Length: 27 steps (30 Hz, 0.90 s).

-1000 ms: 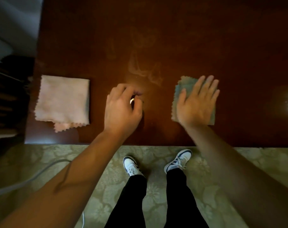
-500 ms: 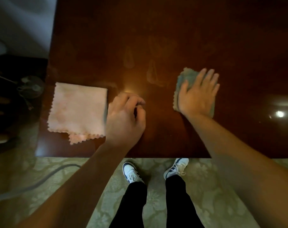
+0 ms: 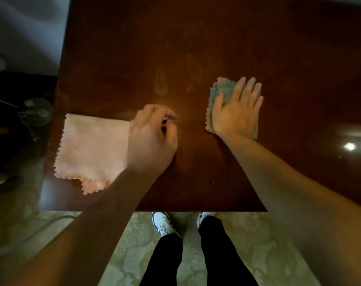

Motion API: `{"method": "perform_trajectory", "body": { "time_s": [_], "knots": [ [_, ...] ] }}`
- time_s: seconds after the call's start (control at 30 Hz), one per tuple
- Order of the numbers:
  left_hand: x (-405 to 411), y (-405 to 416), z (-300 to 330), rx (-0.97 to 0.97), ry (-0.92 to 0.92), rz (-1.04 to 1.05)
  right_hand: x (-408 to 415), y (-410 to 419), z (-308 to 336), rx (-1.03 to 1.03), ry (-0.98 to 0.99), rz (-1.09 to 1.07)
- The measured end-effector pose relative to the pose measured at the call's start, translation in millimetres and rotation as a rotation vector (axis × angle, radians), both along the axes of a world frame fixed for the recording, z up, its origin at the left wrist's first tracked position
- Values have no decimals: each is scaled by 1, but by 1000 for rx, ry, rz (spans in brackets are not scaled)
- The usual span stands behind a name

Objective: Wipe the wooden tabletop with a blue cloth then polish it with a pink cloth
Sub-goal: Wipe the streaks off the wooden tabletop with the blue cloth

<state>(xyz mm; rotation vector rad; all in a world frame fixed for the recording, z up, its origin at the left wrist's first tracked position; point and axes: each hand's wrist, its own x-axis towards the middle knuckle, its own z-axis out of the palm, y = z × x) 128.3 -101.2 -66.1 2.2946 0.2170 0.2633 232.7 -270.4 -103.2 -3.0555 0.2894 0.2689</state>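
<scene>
The right hand (image 3: pixel 236 112) lies flat and open on the blue cloth (image 3: pixel 221 89); the pink cloth (image 3: pixel 92 149) sits just beside the loosely curled, empty left hand (image 3: pixel 151 141), on its outer side.

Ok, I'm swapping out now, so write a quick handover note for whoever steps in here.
Right hand: flat, palm down on the blue cloth, pressing it to the wooden tabletop, right of centre.
Left hand: loosely curled over the table, beside the pink cloth, not gripping it; whether it touches the surface is unclear.
Pink cloth lies folded near the table's left front corner.
Done: blue wiping is under way; faint streaks show mid-table.
Left: finish the blue wipe across the top, then polish with the pink cloth.
</scene>
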Motion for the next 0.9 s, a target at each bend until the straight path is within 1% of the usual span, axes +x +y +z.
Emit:
{"method": "perform_trajectory", "body": {
  "time_s": [0.03,0.07,0.1,0.17,0.23,0.33,0.4,0.47,0.6,0.7,0.77,0.9],
  "knots": [
    [3,-3,0,-12,2,13,1,8,-1,22,0,-58],
    [7,-6,0,-24,1,29,1,21,-3,46,-14,-68],
    [11,-9,0,-32,-2,44,-1,35,-6,62,-39,-16],
    [22,-16,-2,-17,-5,48,-8,59,-13,90,-79,209],
    [34,-24,-4,15,17,45,-8,66,-16,131,-55,387],
    [55,-39,-7,42,50,52,8,46,-16,190,-53,479],
    [74,-57,-8,36,65,33,29,19,-16,169,-86,427],
    [94,-81,-7,11,64,32,60,-23,-14,124,-92,305],
    [129,-134,-6,-51,41,-18,124,-149,-6,26,-81,93],
    [147,-167,-5,-68,53,-77,146,-221,1,27,-28,-80],
    [156,-182,-4,-86,54,-94,152,-238,2,19,-20,-120],
    [168,-186,-8,-95,58,-97,156,-231,3,-4,-17,-153]
  ]
}}
